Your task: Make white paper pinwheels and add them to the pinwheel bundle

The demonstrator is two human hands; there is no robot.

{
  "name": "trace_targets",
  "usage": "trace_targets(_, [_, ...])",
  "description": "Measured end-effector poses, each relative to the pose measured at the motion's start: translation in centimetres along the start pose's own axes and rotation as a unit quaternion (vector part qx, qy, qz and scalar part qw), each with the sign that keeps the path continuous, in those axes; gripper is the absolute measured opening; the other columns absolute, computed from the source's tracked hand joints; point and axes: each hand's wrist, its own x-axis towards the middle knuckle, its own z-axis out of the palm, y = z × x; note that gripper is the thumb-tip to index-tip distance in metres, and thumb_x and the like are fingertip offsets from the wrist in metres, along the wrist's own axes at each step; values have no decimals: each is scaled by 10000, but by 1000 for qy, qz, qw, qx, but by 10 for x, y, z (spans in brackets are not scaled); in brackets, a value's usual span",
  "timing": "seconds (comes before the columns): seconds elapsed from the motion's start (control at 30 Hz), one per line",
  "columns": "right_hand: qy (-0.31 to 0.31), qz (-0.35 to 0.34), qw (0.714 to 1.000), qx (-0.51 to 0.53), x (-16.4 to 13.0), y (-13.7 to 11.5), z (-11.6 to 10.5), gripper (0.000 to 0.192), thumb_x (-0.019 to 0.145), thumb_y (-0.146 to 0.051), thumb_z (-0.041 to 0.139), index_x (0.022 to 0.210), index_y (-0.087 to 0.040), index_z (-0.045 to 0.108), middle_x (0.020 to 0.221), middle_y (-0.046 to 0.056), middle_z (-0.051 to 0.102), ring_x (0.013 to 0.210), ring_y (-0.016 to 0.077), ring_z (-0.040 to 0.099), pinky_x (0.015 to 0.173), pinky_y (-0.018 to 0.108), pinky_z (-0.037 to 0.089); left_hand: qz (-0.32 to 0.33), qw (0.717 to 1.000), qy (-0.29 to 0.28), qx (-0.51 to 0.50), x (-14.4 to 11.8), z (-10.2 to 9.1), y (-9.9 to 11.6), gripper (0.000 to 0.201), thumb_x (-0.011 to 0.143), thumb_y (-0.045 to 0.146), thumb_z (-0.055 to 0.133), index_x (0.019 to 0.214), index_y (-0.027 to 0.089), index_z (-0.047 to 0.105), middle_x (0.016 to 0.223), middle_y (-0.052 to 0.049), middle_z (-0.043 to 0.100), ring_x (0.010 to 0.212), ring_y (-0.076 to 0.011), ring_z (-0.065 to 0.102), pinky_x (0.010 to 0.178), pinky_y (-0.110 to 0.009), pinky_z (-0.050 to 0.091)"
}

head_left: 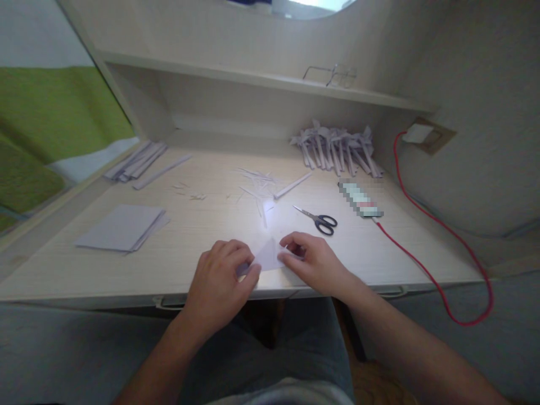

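A small pale piece of folded paper (268,256) lies near the front edge of the light wooden desk (379,247). My left hand (221,275) pinches its left side with thumb and fingers. My right hand (312,261) pinches its right side with curled fingers. Both hands rest low on the desk, close together. Part of the paper is hidden under my fingers.
Black-handled scissors (318,219) lie just beyond my right hand. A stack of paper sheets (122,228) sits at the left, paper strips (135,161) at the back left, folded paper pieces (337,149) at the back right. A red cable (426,270) runs along the right. Glasses (333,76) rest on the shelf.
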Motion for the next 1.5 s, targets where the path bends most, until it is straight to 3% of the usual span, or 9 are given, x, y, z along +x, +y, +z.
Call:
trace_targets(0.23, [41, -259, 965, -7, 18, -15, -29, 204, 861, -46, 633, 918, -231, 695, 1128, 56, 738, 1141, 234, 627, 1056, 446, 473, -123, 951, 96, -266, 44, -21, -4, 514, 878, 553, 655, 1216, 165, 661, 1280, -134, 690, 1139, -290, 650, 948, -413, 529])
trace_targets(0.4, [54, -301, 949, -70, 45, -9, -44, 218, 853, -47, 618, 883, -235, 725, 1387, 92, 626, 1338, 278, 527, 1132, 533, 423, -96, 914, -107, -379, 94, -45, -17, 699, 778, 458, 781, 1409, 246, 567, 1031, -65, 757, 942, -263, 704, 695, -330, 563])
trace_targets(0.5, [34, -306, 950, -44, 64, 0, -51, 240, 834, -18, 618, 864, -220, 744, 1425, 95, 592, 1363, 257, 526, 1140, 491, 426, -22, 928, -220, -299, 127, -61, -21, 350, 709, 348, 835, 1020, 194, 784, 902, -51, 772, 829, -215, 682, 735, -299, 519])
trace_targets(0.6, [22, -301, 953, -23, 80, 8, -56, 239, 824, -10, 629, 839, -213, 754, 1403, 88, 610, 1340, 240, 556, 1127, 461, 438, -7, 919, -277, -279, 154, -63, -16, 189, 663, 317, 849, 778, 172, 810, 771, -44, 753, 707, -192, 645, 673, -288, 486])
trace_targets(0.73, [44, -244, 968, -34, 84, 17, -60, 244, 873, -52, 615, 931, -229, 773, 1325, 71, 667, 1263, 207, 617, 1096, 416, 462, -18, 925, -250, -286, 171, -45, -14, 178, 667, 330, 806, 707, 162, 761, 648, -2, 668, 592, -143, 571, 563, -243, 409])
trace_targets(0.87, [64, -29, 977, -203, 65, 30, -74, 342, 953, -111, 522, 1224, -215, 702, 1260, 85, 704, 1083, 189, 682, 961, 352, 509, -65, 928, -172, -323, 172, -25, -28, 206, 691, 355, 744, 750, 176, 659, 590, 36, 589, 505, -128, 537, 478, -218, 363])
trace_targets(1.07, [-24, 129, 948, -291, 48, 44, -89, 126, 817, -262, 699, 824, -161, 774, 888, 140, 769, 771, 261, 690, 644, 326, 443, -115, 901, -110, -404, 171, -20, -44, 301, 620, 299, 766, 777, 213, 524, 600, 70, 573, 467, -111, 524, 441, -197, 336])
trace_targets(1.27, [-87, 179, 938, -283, 65, 52, -89, 107, 775, -275, 731, 803, -193, 792, 828, 105, 780, 712, 225, 681, 581, 290, 375, -124, 878, -97, -453, 173, -27, -41, 435, 537, 227, 818, 943, 184, 665, 873, -8, 734, 705, -182, 694, 626, -283, 528])
trace_targets(1.5, [-96, 171, 956, -218, 68, 54, -103, 147, 821, -291, 674, 802, -179, 767, 833, 105, 774, 720, 225, 653, 610, 306, 383, -160, 885, -52, -434, 169, -34, -55, 332, 653, 355, 833, 890, 133, 763, 735, -64, 733, 585, -184, 657, 502, -276, 528])
